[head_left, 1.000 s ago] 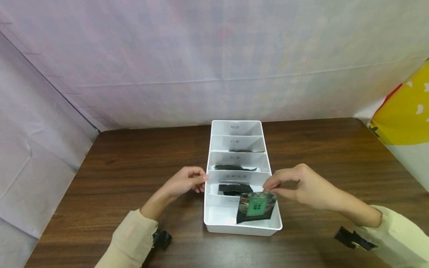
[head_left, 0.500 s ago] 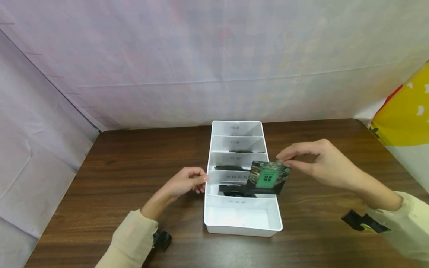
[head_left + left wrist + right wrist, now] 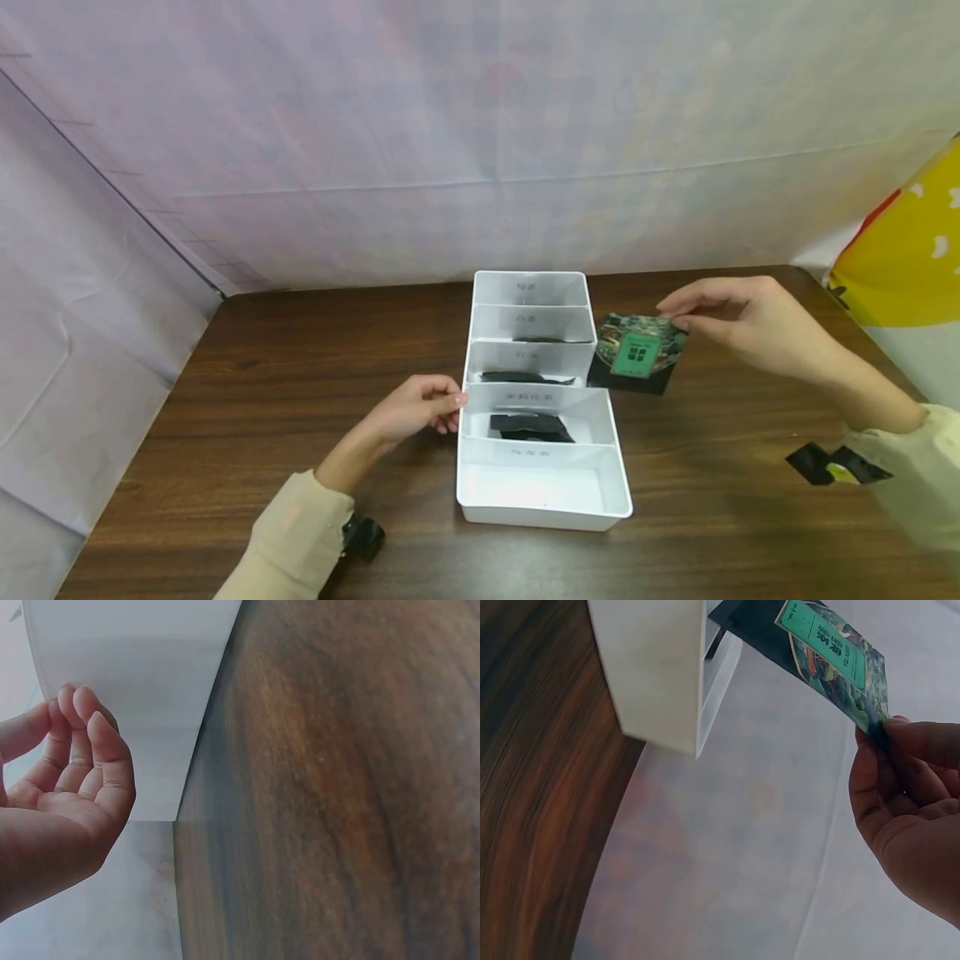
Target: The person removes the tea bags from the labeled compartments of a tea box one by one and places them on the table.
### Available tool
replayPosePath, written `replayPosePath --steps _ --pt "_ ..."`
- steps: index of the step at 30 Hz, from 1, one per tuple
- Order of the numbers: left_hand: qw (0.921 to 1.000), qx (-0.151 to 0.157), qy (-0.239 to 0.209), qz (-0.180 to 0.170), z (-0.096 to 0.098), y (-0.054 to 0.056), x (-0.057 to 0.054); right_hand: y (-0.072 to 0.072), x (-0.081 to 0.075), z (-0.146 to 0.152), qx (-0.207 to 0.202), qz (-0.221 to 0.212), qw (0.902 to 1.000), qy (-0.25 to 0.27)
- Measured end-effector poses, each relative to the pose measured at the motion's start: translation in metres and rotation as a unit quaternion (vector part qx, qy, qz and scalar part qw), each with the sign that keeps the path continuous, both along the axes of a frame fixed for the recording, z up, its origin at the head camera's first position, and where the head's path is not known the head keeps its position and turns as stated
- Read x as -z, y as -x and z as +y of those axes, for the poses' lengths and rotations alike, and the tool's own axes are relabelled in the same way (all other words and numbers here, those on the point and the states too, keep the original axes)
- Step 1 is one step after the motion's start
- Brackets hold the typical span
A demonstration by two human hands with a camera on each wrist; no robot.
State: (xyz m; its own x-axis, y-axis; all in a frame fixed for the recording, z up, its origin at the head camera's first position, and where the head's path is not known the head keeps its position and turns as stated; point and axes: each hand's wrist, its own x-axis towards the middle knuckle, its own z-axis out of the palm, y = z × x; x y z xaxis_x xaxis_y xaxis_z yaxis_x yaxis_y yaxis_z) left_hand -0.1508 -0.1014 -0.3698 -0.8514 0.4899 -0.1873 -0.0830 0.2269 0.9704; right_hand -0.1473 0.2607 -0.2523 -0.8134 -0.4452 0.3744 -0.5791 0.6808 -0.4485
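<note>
My right hand (image 3: 772, 329) pinches a dark square sachet (image 3: 636, 357) by its top corner. The sachet has a green label and a patterned upper part. It hangs just right of a long white divided box (image 3: 525, 483), above rim height. In the right wrist view, thumb and fingers meet on the edge of the sachet (image 3: 832, 652). My left hand (image 3: 412, 408) holds the box's left rim between thumb and curled fingers, also seen in the left wrist view. Black sachets lie in the box, among them one in the second compartment from the front (image 3: 532, 427) and one in the middle compartment (image 3: 525, 377).
The box stands on a dark brown wooden table (image 3: 300, 358), lengthwise away from me. Faint printed labels mark its compartments. A thin dark edge (image 3: 551, 339) shows in the second compartment from the back. A pale curtain (image 3: 375, 167) hangs behind the table.
My right hand has lifted the green-labelled sachet out of the front compartment and carried it up, back and to the right, past the box's right side. The left hand has stayed put.
</note>
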Motion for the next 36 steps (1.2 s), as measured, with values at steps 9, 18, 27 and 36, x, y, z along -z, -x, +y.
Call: replayPosePath --steps 9,18,27,36 --pt "1.0 0.003 -0.004 0.001 0.0 0.0 0.0 0.016 0.009 0.024 0.076 -0.068 0.9945 0.022" --pt "1.0 0.003 -0.007 0.002 -0.001 -0.001 0.0 0.032 0.027 0.041 0.056 -0.076 0.9955 0.005" --pt "1.0 0.001 -0.006 -0.005 0.001 -0.001 -0.001 0.042 0.059 0.045 0.036 -0.098 0.9943 -0.02" --pt "0.9999 0.001 -0.007 -0.008 0.0 -0.001 0.0 0.048 0.077 0.047 0.033 -0.122 0.9917 -0.024"
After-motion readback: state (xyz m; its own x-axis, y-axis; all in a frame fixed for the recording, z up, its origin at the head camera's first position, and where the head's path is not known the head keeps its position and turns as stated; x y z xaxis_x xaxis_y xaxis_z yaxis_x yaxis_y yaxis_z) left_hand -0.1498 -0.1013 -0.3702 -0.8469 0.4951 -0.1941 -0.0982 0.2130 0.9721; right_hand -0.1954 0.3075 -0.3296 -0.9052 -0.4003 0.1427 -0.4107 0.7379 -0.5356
